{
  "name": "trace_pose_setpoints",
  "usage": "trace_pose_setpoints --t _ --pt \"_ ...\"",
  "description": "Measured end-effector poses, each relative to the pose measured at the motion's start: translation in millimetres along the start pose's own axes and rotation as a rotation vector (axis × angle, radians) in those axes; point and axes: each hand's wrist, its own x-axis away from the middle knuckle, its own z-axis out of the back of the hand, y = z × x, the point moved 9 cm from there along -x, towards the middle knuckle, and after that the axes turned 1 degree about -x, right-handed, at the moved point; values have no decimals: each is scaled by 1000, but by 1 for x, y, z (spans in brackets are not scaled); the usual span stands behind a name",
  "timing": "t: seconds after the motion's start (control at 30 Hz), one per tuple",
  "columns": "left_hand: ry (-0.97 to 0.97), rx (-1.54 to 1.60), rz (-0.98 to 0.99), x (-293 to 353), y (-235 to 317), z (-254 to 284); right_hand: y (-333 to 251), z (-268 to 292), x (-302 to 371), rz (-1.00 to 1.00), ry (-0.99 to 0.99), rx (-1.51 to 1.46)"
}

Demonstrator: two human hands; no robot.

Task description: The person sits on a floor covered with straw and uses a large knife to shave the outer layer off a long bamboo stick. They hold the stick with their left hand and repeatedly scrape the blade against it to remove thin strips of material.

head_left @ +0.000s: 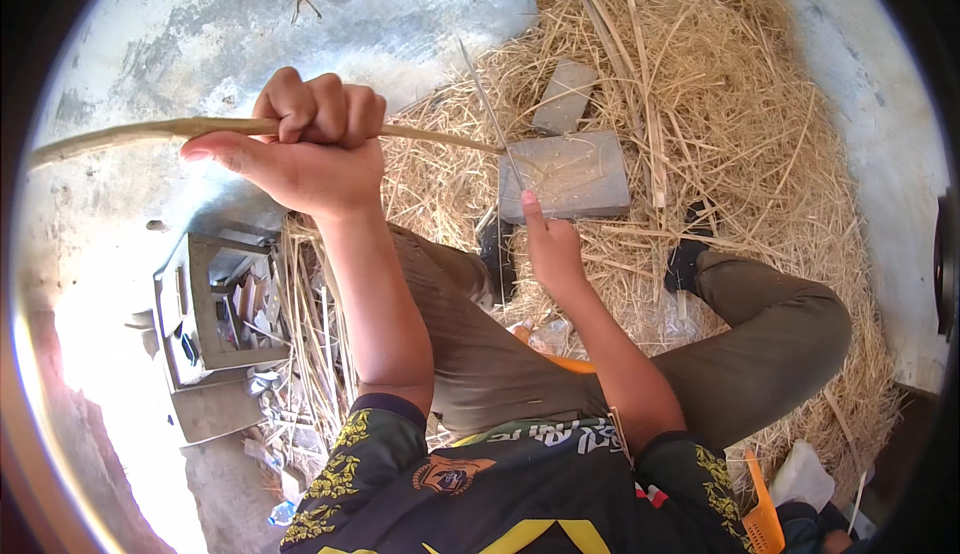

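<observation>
The left hand (310,144) is closed in a fist around a peeled wooden rod (440,135), thumb laid along it toward the left; the rod extends from both sides of this fist, its bent section to the far left and its thinner end to the right, above the near grey block (585,179). The right hand (553,254), positioned nearer and to the right, is closed on a long thin blade (484,97) with one finger extended along it, the handle being hidden. The blade crosses the rod's right end, beyond the right hand's fingertip.
</observation>
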Motion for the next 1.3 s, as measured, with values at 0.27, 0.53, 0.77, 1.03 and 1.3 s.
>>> trace_pose_setpoints --t 0.27,0.53,0.77,1.03,1.3 --pt "-64 80 25 3 -3 -10 -23 0 7 175 9 18" --pt "-126 44 42 6 -10 -18 -17 4 6 56 8 115" --pt "-71 22 48 -1 -14 -11 14 2 -7 127 69 128" --pt "41 -66 35 -1 5 6 -4 -4 -5 37 -24 145" --pt "75 -75 -1 -13 8 25 22 -22 1 121 -41 98"
